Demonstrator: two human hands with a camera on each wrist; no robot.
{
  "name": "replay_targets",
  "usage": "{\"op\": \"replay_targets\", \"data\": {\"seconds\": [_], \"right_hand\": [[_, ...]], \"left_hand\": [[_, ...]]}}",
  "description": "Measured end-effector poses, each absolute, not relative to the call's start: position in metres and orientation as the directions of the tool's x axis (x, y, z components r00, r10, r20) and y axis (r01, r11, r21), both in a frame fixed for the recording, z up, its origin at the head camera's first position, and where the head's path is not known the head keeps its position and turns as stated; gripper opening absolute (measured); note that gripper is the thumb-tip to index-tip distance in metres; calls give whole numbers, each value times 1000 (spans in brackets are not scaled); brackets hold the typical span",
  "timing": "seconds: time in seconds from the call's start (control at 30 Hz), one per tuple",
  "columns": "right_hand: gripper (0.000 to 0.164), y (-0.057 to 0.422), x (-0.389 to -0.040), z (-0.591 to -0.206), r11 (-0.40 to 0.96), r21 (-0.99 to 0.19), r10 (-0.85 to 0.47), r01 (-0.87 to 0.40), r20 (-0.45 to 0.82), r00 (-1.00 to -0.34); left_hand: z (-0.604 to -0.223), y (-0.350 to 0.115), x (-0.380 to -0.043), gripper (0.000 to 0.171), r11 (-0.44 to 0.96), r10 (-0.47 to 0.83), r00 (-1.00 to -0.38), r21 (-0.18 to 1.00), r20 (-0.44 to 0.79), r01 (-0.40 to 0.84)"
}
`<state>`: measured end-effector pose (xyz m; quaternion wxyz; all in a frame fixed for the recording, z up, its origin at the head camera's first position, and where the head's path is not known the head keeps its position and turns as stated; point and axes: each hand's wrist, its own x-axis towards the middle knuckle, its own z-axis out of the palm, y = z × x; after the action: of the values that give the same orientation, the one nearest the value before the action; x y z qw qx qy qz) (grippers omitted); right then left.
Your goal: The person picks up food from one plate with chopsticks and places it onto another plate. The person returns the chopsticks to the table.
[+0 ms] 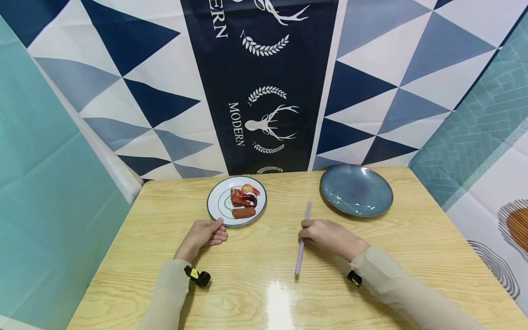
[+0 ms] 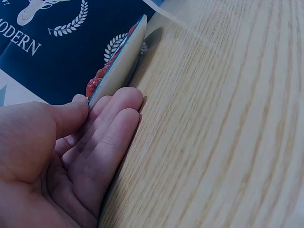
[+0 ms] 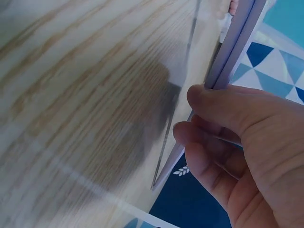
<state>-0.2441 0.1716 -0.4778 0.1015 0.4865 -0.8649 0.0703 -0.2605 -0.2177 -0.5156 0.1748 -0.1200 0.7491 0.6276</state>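
My left hand [image 1: 207,233] pinches the near-left rim of a small white plate [image 1: 216,201], thumb on top and fingers beneath the edge. In the left wrist view the plate [image 2: 124,64] shows edge-on, its rim raised over the tabletop. On the plate lie a sausage [image 1: 244,212], a shrimp [image 1: 250,189] and other reddish-brown food pieces. My right hand [image 1: 330,236] holds a pair of lilac chopsticks [image 1: 299,257] near the middle between thumb and fingers. The right wrist view shows the two chopsticks [image 3: 232,47] side by side, running past the thumb.
A larger blue plate [image 1: 354,190] with a white blossom branch stands at the back right of the wooden table [image 1: 247,284]. Patterned cloth [image 1: 272,68] hangs along the table's back edge, and a teal cloth panel [image 1: 53,183] hangs at the left.
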Motion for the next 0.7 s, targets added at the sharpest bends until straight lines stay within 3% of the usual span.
{"op": "replay_targets", "data": {"seconds": [0.7], "right_hand": [[11,170,-251,-488,521,-31,-825,-853,237,-512]], "left_hand": [[-514,-217,-260,42,189,36,-912,899,-409,-396]]}}
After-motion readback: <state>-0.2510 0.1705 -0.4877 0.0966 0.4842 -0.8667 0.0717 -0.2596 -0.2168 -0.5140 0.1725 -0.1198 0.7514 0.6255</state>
